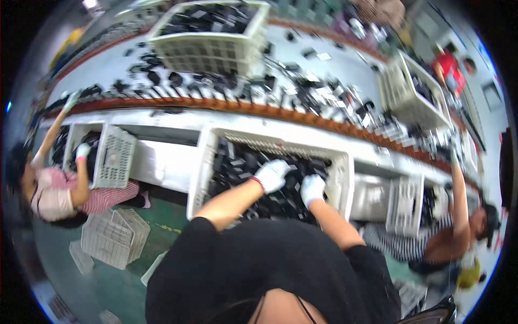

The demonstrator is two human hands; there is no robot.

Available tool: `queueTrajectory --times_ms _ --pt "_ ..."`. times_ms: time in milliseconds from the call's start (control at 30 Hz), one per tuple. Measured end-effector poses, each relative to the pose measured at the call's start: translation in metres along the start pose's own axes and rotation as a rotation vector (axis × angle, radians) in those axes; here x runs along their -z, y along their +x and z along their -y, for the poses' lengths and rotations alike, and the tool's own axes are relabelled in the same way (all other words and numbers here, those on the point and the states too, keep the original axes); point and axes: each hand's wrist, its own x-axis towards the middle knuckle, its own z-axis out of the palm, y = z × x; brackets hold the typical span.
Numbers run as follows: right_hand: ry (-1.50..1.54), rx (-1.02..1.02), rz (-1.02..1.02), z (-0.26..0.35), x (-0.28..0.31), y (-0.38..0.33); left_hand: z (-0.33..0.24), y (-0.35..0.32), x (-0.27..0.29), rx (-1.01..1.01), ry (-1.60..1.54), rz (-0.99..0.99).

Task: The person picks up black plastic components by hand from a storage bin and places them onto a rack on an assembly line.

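Two hands in white cloth gloves reach down into a big white plastic crate with holes in its sides (341, 178). That crate is full of small black flat parts (243, 167), piled loose and shiny. The left hand (271, 175) lies on top of the pile with its fingers bent down, and it looks like it is touching the parts, but I cannot tell if it is holding one. The right hand (312, 189) is just beside it, near the right wall of the crate, fingers curled into the pile; I cannot tell if it grips anything either.

Past the crate is a long white tabletop with a brown edge (237, 105). Many more black parts lie spread on it. Another white crate (208, 51) sits farther back on it.

On the left, another person in a striped pink top (54, 189) reaches up to the tabletop. On the right, a person in a striped dark top (458, 237) reaches up too.

The parts look slippery and piled high, so I think one could slide out of a glove and drop to the green floor (118, 281). The hands are close together and could bump.
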Motion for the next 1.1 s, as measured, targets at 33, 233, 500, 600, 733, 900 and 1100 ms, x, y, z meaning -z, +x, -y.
queueTrajectory --times_ms 33,233,500,600,733,900,1100 --pt "-0.019 0.013 -0.055 -0.003 0.0 -0.005 -0.001 0.004 -0.002 0.05 0.064 0.088" --pt "-0.069 -0.007 0.46 -0.029 0.01 -0.002 0.001 0.017 -0.041 0.192 0.494 0.258" --pt "0.931 0.21 0.051 -0.029 0.072 -0.017 0.007 0.002 -0.02 0.258 -0.2 0.047" --pt "1.242 0.083 0.138 -0.041 0.093 -0.034 0.003 0.014 -0.002 0.205 -0.289 -0.091" --pt "1.609 -0.141 0.145 -0.056 0.114 -0.062 -0.018 0.054 0.022 0.161 -0.643 -0.111" --pt "1.685 -0.267 0.099 -0.069 0.11 -0.071 -0.041 0.128 0.067 0.259 -0.791 -0.359" --pt "1.794 -0.335 -0.018 -0.062 0.125 -0.074 -0.021 0.186 0.114 0.183 -0.28 -0.624"
